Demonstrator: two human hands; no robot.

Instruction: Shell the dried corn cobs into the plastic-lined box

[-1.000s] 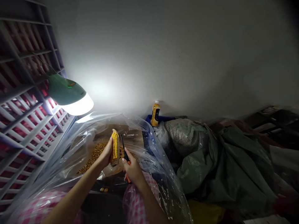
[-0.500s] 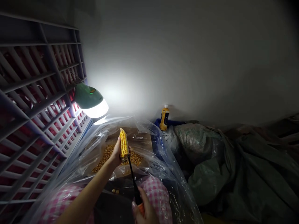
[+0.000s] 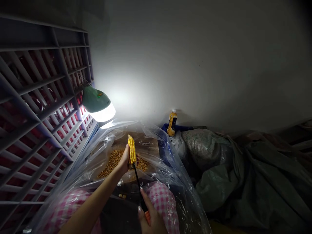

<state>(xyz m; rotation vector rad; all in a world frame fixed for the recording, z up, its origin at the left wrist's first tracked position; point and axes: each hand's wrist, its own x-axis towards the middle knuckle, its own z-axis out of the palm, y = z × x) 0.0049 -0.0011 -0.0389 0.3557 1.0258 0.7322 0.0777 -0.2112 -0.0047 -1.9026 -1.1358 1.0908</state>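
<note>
My left hand (image 3: 124, 161) is closed around the lower end of a yellow corn cob (image 3: 132, 150), which stands upright over a clear plastic bag. My right hand (image 3: 150, 218) grips the orange handle of a thin dark screwdriver (image 3: 138, 185) low in the view. Its tip points up at the base of the cob. Loose corn kernels (image 3: 114, 159) lie in a pile inside the plastic sheet (image 3: 156, 152) beneath the cob. My knees in pink checked cloth (image 3: 162, 198) are below.
A lit green-topped lamp (image 3: 97, 105) hangs on a slatted plastic crate wall (image 3: 36, 107) at left. A yellow drink bottle (image 3: 172, 122) stands by the grey wall. Dark green sacks and tarpaulin (image 3: 239, 172) fill the right. A couple of kernels (image 3: 122, 196) lie on the dark floor.
A second ago my right hand held the tool beside the cob; it has pulled down toward my lap, with the tip now at the cob's base. The view has also swung left.
</note>
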